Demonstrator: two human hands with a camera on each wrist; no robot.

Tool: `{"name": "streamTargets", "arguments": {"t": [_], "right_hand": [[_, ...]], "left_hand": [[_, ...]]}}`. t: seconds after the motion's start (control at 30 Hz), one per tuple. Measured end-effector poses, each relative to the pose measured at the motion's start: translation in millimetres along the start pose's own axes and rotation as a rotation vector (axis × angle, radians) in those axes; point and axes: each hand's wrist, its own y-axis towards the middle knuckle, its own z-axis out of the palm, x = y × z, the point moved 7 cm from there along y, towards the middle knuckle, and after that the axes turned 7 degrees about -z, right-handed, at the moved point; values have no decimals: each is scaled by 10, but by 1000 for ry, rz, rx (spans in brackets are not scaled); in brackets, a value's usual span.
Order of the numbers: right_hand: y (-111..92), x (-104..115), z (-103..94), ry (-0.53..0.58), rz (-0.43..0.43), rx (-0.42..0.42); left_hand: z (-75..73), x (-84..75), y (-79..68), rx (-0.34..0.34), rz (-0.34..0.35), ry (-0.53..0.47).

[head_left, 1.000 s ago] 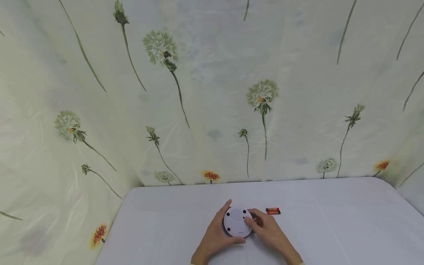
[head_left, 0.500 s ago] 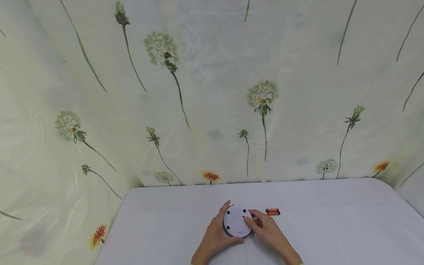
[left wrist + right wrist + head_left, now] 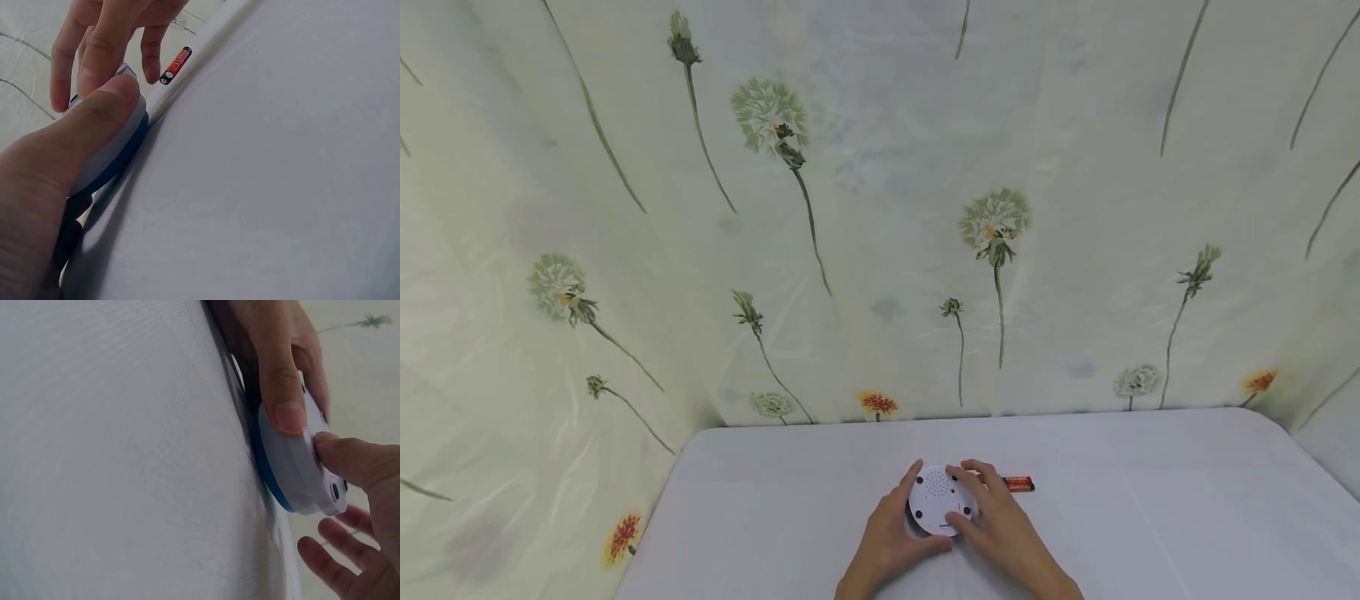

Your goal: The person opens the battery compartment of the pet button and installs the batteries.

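Observation:
A round device (image 3: 934,505) lies face-up at the table's middle, its white side dotted with speaker holes and several black feet. A blue band (image 3: 272,472) rings its lower edge in the right wrist view. My left hand (image 3: 887,537) grips its left side, thumb along the near edge. My right hand (image 3: 1006,529) is over its right part, thumb tip touching the white face near a small slot, index finger by the upper foot. The other right fingers (image 3: 331,540) are spread, off the device. Two red-and-black batteries (image 3: 176,65) lie beyond my right hand, partly hidden in the head view.
The white-covered table (image 3: 760,500) stretches out on both sides of my hands. Behind it hangs a pale curtain (image 3: 880,208) printed with dandelions, which also runs down the left side.
My right hand has shifted from the device's right edge, its thumb sliding down toward the slot and index finger spreading up over the face. The left hand keeps its grip.

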Motion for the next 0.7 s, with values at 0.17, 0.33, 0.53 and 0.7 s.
{"name": "streamTargets", "arguments": {"t": [0.17, 0.33, 0.53, 0.7], "right_hand": [[5, 82, -1, -39, -120, -30], [10, 105, -23, -73, -181, -59], [58, 143, -69, -127, -241, -34], [178, 220, -131, -185, -321, 31]], "left_hand": [[15, 40, 8, -18, -5, 3], [40, 60, 20, -22, -9, -19], [12, 30, 25, -24, 4, -5], [-57, 5, 33, -32, -10, -22]]}}
